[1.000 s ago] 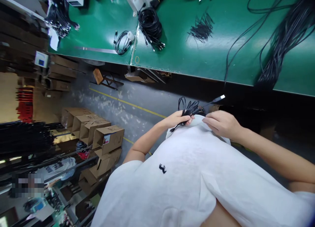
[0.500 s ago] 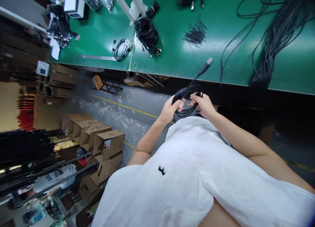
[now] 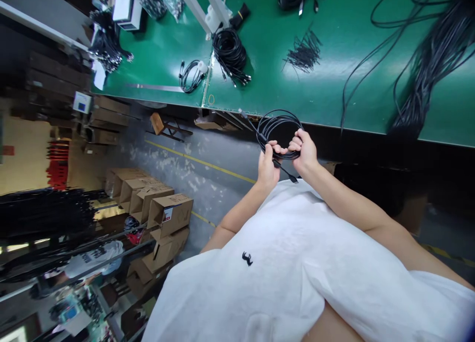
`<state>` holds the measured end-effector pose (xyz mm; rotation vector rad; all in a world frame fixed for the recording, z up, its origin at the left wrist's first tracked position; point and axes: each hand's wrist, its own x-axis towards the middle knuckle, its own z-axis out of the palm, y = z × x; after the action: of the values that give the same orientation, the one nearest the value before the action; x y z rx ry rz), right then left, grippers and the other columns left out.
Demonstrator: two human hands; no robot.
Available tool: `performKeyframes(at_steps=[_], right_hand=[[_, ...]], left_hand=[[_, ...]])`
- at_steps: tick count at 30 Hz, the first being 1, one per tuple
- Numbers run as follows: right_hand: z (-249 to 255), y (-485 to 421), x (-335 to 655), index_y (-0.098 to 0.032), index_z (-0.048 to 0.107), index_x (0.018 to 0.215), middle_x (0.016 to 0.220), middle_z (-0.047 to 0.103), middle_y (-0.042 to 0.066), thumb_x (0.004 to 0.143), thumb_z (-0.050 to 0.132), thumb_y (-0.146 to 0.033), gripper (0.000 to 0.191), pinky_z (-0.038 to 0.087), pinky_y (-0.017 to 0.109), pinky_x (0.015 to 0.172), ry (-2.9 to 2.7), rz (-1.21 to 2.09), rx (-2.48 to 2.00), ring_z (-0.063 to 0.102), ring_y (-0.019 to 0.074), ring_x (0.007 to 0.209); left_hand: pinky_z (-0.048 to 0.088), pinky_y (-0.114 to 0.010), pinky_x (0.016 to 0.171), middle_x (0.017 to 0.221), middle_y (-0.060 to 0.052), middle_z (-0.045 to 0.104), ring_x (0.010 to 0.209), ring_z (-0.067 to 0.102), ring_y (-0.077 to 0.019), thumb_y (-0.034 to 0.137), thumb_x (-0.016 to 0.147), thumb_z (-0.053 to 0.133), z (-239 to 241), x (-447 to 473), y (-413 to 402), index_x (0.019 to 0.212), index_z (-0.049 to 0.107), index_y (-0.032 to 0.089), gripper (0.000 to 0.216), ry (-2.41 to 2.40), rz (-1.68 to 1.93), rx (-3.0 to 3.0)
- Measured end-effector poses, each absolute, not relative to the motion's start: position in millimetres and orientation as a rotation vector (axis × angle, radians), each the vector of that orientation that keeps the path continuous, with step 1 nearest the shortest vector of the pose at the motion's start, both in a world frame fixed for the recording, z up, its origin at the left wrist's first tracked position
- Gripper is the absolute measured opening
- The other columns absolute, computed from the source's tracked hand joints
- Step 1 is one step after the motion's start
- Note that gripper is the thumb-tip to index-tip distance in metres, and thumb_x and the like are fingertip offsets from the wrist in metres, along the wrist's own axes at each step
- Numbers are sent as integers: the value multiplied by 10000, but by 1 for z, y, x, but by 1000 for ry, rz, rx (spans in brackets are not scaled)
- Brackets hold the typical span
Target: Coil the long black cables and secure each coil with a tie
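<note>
Between my hands hangs a black cable (image 3: 279, 115) wound into a round coil, just in front of the bench edge. My left hand (image 3: 268, 165) is closed on the coil's lower left, thumb up along the strands. My right hand (image 3: 305, 152) grips the lower right side with curled fingers. One plug end (image 3: 291, 177) dangles below the coil by my left hand, close to my white shirt. The other end sticks out at the upper left, its tip blurred. On the green bench (image 3: 260, 97) beyond lie cut black strips (image 3: 305, 52) in a small pile.
Coiled cables (image 3: 230, 52) lie by a white post, with a smaller cable coil (image 3: 191, 75) further left. A thick bundle of loose black cables (image 3: 426, 84) covers the bench's right. Open cardboard boxes (image 3: 170, 211) stand on the floor at left, near a small stool (image 3: 158, 123). Another person (image 3: 94, 260) is at lower left.
The coil has turned in my hands: the plug that pointed up right is gone from there, and ends now show at upper left and below. The loop looks wider.
</note>
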<state>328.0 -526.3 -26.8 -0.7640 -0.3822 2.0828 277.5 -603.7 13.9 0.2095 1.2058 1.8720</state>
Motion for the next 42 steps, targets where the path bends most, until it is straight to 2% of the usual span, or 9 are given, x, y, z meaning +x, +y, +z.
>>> performKeyframes(at_steps=[6, 10, 13, 18, 22, 24, 27, 34, 42], right_hand=[[-18, -525, 330, -223, 413, 761, 531, 212, -109, 786, 694, -480, 381, 302, 162, 371, -482, 1953, -840, 225, 44, 419], [-21, -504, 354, -213, 482, 814, 601, 404, -89, 692, 773, -378, 356, 355, 190, 425, -926, 2039, -831, 333, 42, 448], [-15, -477, 376, -204, 604, 997, 862, 640, -3, 647, 801, -310, 415, 430, 247, 520, -1642, 1739, -830, 469, 74, 515], [2, -462, 390, -214, 467, 1416, 1117, 658, 85, 725, 730, -269, 741, 488, 328, 778, -2190, 1115, -763, 641, 204, 844], [2, -465, 386, -180, 603, 1221, 1091, 665, 103, 810, 613, -280, 423, 467, 339, 813, -2289, 945, -658, 622, 234, 951], [1, -467, 385, -185, 657, 944, 904, 674, 70, 820, 618, -313, 183, 446, 303, 730, -2304, 1021, -664, 611, 211, 844], [1, -471, 384, -187, 610, 750, 656, 576, 1, 800, 674, -348, 180, 380, 252, 593, -2091, 1352, -746, 531, 139, 636], [3, -474, 386, -173, 619, 782, 497, 382, -76, 686, 806, -334, 264, 245, 195, 387, -1506, 1964, -778, 319, 48, 408], [-8, -516, 360, -212, 472, 792, 576, 296, -101, 672, 827, -431, 434, 443, 161, 475, -585, 2116, -749, 329, 33, 465]], left_hand=[[471, -224, 776, 617, 59, 379, 593, 475, -61, 343, 1049, 334, 10, 287, -599, 769, 462, 186, 346, 1205, 1905, 210], [450, -206, 653, 542, 91, 237, 447, 286, -46, 403, 1015, 426, 21, 271, -608, 716, 466, 179, 376, 1165, 1758, 208], [462, -211, 639, 530, 98, 250, 437, 293, -41, 431, 966, 532, 27, 262, -619, 710, 489, 170, 368, 1138, 1534, 207], [498, -224, 696, 526, 100, 289, 445, 328, -34, 431, 950, 564, 30, 258, -624, 720, 514, 160, 359, 1091, 1445, 294], [486, -213, 659, 535, 97, 295, 442, 319, -29, 402, 958, 562, 34, 259, -622, 746, 553, 146, 332, 1083, 1383, 269], [482, -206, 644, 555, 91, 314, 452, 330, -29, 378, 964, 561, 36, 259, -621, 809, 595, 138, 288, 1076, 1405, 226], [482, -203, 630, 582, 79, 342, 468, 350, -33, 374, 975, 540, 38, 257, -620, 887, 632, 134, 272, 1061, 1450, 201], [536, -286, 823, 585, 71, 411, 540, 470, -60, 333, 907, 655, 38, 255, -626, 817, 596, 150, 212, 1102, 1351, 325], [526, -273, 831, 688, 39, 553, 693, 626, -86, 417, 967, 544, 25, 266, -599, 924, 602, 171, 256, 1233, 1760, 323]])
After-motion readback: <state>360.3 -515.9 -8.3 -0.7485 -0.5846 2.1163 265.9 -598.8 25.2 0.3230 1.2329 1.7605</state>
